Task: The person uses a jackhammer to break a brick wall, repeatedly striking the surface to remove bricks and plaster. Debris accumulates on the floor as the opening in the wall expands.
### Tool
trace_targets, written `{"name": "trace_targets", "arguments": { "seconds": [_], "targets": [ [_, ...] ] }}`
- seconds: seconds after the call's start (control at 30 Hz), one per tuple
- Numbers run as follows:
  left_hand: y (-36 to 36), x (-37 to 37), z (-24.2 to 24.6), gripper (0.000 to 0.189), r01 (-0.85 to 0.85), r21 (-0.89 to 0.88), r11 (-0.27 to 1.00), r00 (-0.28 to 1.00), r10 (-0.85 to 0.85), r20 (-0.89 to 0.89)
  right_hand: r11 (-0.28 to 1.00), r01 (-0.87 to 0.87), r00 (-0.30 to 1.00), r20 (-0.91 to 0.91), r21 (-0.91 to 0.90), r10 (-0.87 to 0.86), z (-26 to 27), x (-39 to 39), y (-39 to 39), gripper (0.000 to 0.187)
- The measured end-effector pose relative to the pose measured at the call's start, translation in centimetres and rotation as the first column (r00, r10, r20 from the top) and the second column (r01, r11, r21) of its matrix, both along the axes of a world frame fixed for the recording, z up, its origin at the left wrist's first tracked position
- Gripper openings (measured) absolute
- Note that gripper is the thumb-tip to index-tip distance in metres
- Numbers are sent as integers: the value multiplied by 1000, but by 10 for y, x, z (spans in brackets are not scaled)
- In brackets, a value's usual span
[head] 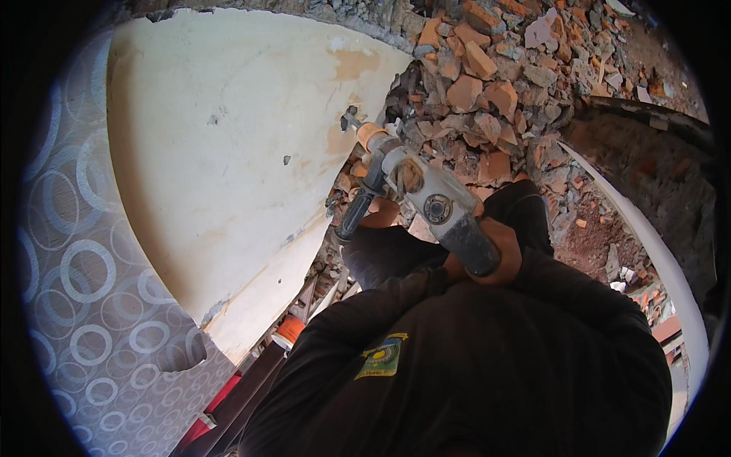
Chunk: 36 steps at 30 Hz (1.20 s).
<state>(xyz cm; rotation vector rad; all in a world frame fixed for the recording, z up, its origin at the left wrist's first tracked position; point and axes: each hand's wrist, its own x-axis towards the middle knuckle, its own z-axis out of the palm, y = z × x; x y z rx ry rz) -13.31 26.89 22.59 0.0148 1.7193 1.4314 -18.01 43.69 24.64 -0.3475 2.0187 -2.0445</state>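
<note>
A grey rotary hammer point(437, 197) with an orange collar slants up and left in front of me. Its bit point(353, 121) meets a small broken hole in the cream plastered wall point(240, 131), near the wall's ragged edge. My right hand point(503, 251) is wrapped around the tool's dark rear end. Beside it, my left hand point(454, 268) is against the underside of the same rear end, mostly hidden by the tool and the sleeve. The black side handle point(355, 214) sticks out with no hand on it.
Broken brick and mortar rubble point(474, 85) is heaped beyond the tool and around my legs point(394, 248). Circle-patterned wall covering point(85, 274) borders the plaster at left. A curved white edge point(645, 228) runs down the right. An orange and white object point(290, 329) lies near my left arm.
</note>
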Motion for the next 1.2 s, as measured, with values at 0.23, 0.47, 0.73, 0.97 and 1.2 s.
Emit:
{"name": "trace_targets", "arguments": {
  "seconds": [0.23,0.47,0.73,0.97,1.2],
  "targets": [
    [1,-3,-1,56,10,2,1000,1000,-10,7,1000,-10,1000,19,22,9,2,-2,1,37],
    [1,1,-3,53,17,1,1000,1000,-17,1,999,-28,1000,5,15,28,-1,0,1,34],
    [7,2,-2,51,25,-7,1000,999,-25,-26,997,-80,993,89,-10,80,4,-2,6,34],
    [30,13,10,49,-91,3,996,996,91,14,995,-91,966,237,-43,99,20,-1,22,35],
    [30,12,4,47,-45,-19,999,999,45,-4,994,-88,962,265,69,67,28,-18,16,38]
  ]
}}
